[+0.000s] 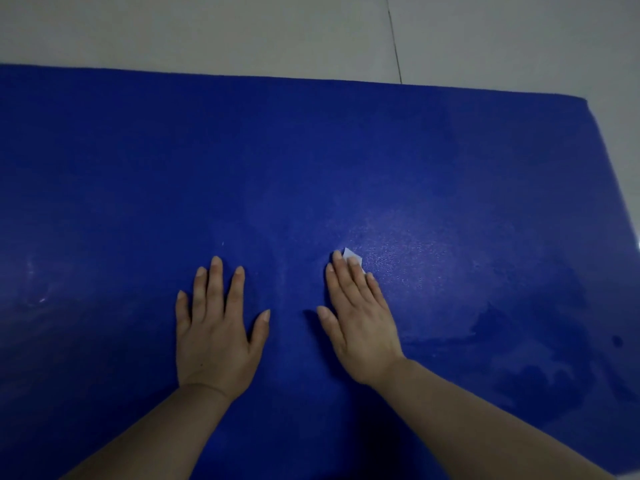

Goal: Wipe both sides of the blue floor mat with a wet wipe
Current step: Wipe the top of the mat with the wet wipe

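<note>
One blue floor mat [311,150], flat and rectangular with a fine pebbled surface, lies spread on the pale grey tiled floor [207,29]. It fills most of the view; its far edge runs left to right, and its far right corner shows at the right side. One dark grout line [394,39] crosses the floor beyond the mat's far edge.

Two hands, both palm down on the near middle of the mat, bare forearms entering from the near edge.

Left hand [216,327]: flat on the mat, fingers straight and spread wide, thumb out to the right. It holds nothing, only rests on the surface.

Right hand [360,320]: flat, fingers straight and close together, angled toward the far left. It presses one small white wet wipe [353,255] onto the mat. Most of the wipe is hidden under the fingers; only a crumpled corner shows past the fingertips.

The hands are apart, a strip of bare mat between them.

Mat surface: a paler, shiny patch on the right of the wipe, and darker, irregular blotches further to the near right. Faint pale scuffs at the left side. A few tiny white specks on the mat left of the hands.
</note>
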